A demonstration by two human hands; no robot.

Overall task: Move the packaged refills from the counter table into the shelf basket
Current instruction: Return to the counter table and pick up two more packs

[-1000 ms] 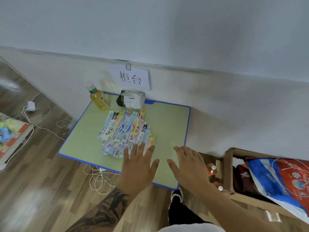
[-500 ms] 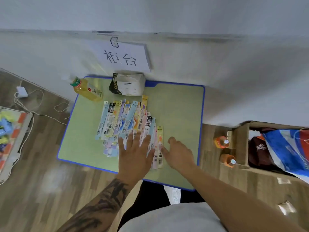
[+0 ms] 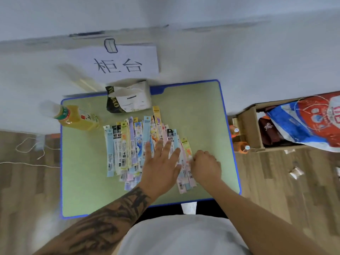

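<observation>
We're pressing our left hand (image 3: 161,167) flat on the refill packs (image 3: 128,150). Our right hand (image 3: 205,165) is pinching the rightmost packs' edge. They're looking light, thin and slippery, so we're taking them mid-length.

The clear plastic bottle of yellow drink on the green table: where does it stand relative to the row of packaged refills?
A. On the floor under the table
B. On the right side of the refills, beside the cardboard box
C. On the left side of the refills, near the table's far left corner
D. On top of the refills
C: the clear plastic bottle of yellow drink stands on the green table, left of the row of packaged refills, apart from them.
</observation>
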